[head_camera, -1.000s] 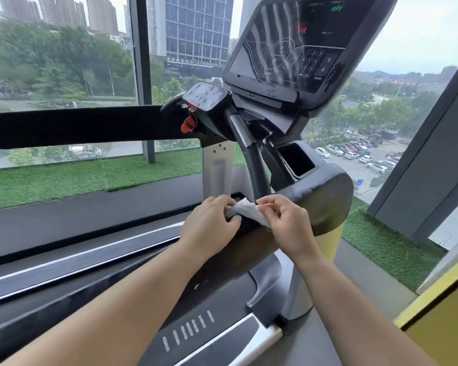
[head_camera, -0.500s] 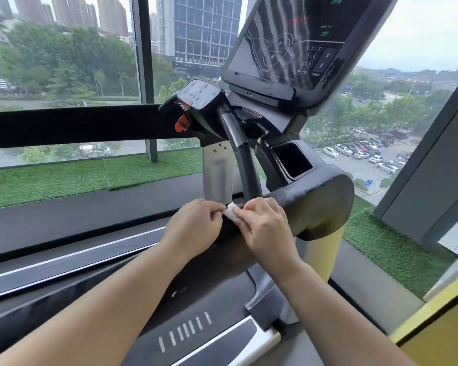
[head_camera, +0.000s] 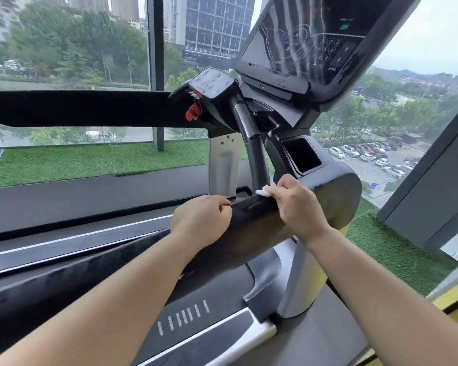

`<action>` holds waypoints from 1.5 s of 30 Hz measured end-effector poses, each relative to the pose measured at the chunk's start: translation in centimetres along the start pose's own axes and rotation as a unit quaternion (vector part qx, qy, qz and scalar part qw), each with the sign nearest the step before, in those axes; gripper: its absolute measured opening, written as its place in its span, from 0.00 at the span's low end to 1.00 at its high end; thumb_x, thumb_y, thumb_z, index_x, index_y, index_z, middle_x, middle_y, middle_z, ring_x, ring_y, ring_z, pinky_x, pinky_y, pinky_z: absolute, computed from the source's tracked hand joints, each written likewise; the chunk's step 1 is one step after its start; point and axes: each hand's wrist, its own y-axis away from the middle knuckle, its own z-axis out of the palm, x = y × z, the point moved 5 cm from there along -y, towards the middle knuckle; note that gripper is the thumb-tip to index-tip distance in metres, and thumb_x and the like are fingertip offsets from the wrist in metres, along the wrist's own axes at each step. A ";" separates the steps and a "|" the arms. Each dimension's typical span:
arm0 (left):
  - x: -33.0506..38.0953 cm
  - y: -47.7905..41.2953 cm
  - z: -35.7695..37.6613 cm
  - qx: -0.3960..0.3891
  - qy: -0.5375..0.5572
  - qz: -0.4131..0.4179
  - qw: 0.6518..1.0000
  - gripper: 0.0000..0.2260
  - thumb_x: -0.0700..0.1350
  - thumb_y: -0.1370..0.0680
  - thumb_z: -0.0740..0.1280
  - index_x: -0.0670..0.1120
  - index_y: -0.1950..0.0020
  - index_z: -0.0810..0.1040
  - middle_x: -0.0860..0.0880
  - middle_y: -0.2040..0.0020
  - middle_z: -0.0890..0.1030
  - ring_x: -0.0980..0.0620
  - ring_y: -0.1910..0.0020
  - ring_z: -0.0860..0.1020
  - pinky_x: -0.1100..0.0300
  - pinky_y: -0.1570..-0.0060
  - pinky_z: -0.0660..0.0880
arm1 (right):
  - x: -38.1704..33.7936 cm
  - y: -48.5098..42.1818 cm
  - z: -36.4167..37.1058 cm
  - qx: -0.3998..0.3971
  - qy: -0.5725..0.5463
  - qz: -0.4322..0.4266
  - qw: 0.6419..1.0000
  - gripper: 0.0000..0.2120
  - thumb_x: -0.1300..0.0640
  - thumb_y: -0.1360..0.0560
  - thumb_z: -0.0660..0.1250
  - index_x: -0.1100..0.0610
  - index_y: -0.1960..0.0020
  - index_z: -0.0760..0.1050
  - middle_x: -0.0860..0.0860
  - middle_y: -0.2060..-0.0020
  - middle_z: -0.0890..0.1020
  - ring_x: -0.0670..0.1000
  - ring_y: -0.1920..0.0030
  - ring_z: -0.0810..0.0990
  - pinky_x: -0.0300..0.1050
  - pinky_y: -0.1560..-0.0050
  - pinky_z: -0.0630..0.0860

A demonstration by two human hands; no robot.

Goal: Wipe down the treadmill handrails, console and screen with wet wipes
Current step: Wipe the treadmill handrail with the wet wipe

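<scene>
Few markings can be read on the console [head_camera: 325, 83], which rises above the far end of the handrail [head_camera: 251, 228]. "SPEED" is printed in white beside two arrow keys. The keypad [head_camera: 328, 52] next to it shows the digits 2, 3, 5, 6 and 9 and an "OK" key. Green lit figures near the top of the screen [head_camera: 296, 35] are too small to make out. Pale wet streaks run down the glass.

The right hand [head_camera: 299, 207] lies on the upper face of the handrail near its rounded far end. Its fingers are curled tight round a bunched white wet wipe [head_camera: 263, 192]. A crumpled corner pokes out past the knuckles and touches the rail's inner edge. The left hand [head_camera: 200, 220] sits just beside it, nearer the person, with its fingers hooked over the same inner edge and gripping the rail. A short stretch of bare black rail shows between the two hands.

Beyond the handrail's far end are an open rectangular pocket [head_camera: 302, 155] and an upright grip bar [head_camera: 251, 143]. A red safety clip [head_camera: 193, 112] hangs to the left.
</scene>
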 end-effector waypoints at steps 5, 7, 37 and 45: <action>-0.1 0.0 0.1 -0.006 0.005 -0.003 1.000 0.16 0.48 0.20 0.53 0.57 0.38 0.76 0.55 0.39 0.78 0.51 0.41 0.75 0.62 0.56 0.67 | 3.6 -1.0 -1.6 0.010 -0.015 0.180 0.983 0.12 0.59 0.20 0.60 0.61 0.40 0.78 0.51 0.58 0.71 0.57 0.59 0.75 0.44 0.60 0.66; 0.0 -0.1 0.1 -0.006 0.005 -0.008 1.000 0.16 0.48 0.20 0.53 0.56 0.39 0.77 0.54 0.41 0.79 0.51 0.43 0.75 0.61 0.57 0.66 | -0.9 -1.0 -1.8 0.021 -0.057 0.094 0.994 0.13 0.60 0.21 0.63 0.59 0.38 0.78 0.52 0.58 0.71 0.53 0.61 0.73 0.44 0.59 0.70; 0.0 -0.5 0.4 0.005 -0.001 -0.039 0.999 0.17 0.47 0.21 0.52 0.53 0.44 0.79 0.52 0.44 0.80 0.49 0.46 0.76 0.58 0.53 0.72 | 4.3 -0.8 1.1 0.006 -0.010 0.060 0.998 0.12 0.67 0.25 0.63 0.60 0.44 0.82 0.58 0.59 0.74 0.61 0.60 0.76 0.45 0.59 0.69; 1.7 0.3 -0.2 0.093 0.078 0.039 0.992 0.14 0.46 0.20 0.56 0.53 0.39 0.77 0.54 0.41 0.76 0.52 0.40 0.70 0.63 0.45 0.65 | 5.6 1.5 -3.9 0.023 -0.257 0.299 0.919 0.11 0.54 0.20 0.61 0.54 0.42 0.79 0.51 0.50 0.81 0.50 0.48 0.78 0.38 0.50 0.69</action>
